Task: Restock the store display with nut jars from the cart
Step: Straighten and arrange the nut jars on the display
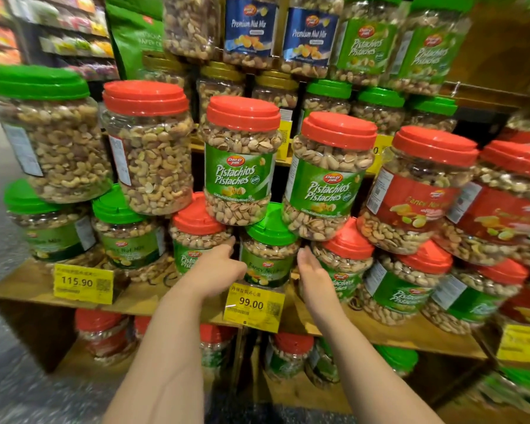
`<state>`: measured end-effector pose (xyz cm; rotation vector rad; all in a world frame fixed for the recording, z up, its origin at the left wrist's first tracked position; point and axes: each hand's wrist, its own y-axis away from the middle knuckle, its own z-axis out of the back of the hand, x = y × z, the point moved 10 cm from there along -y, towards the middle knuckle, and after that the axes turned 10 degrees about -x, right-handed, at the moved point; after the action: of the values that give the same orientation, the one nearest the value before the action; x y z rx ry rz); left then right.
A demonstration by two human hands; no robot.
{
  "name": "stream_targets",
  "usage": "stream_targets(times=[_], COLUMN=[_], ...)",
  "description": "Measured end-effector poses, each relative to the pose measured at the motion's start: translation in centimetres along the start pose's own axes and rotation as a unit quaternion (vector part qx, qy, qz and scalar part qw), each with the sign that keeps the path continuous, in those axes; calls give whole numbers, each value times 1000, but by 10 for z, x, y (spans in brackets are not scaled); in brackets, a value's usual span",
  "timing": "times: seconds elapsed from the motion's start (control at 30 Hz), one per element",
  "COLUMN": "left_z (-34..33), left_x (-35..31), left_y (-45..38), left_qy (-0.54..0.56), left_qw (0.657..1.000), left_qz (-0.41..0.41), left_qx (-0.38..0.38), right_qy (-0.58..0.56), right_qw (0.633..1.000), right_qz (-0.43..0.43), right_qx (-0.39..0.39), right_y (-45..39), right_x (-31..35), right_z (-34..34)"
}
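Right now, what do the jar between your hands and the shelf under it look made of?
Jar: likely clear glossy plastic, since the nuts show through; green lid looks like moulded plastic. Shelf: matte brown board, probably wood.

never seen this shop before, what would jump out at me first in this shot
The wall of big clear nut jars stacked in tiers, red and green lids everywhere; dead centre sits a red-lidded pistachio jar with a green label. Just below it, two bare arms reach in, left hand and right hand open on either side of a green-lidded fancy nut jar, holding nothing. Yellow price tags hang on the wooden shelf edge, 99.00 in the middle and 115.90 at left.
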<state>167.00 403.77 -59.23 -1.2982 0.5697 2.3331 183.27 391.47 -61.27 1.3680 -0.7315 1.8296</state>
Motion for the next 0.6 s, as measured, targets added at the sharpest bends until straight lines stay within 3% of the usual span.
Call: stream_targets(times=[0.23, 0.6], left_z=[-22, -26], left_x=[7, 10], left_y=[-17, -23], left_qy=[70, 116], left_qw=[998, 993], left_qz=[9, 7], left_qx=[3, 11], right_qy=[-42, -53], right_qw=[998, 998], right_qz=[-41, -11], right_qx=[26, 31], right_y=[-5, -3], right_x=[-14, -6], right_z=[-11, -13])
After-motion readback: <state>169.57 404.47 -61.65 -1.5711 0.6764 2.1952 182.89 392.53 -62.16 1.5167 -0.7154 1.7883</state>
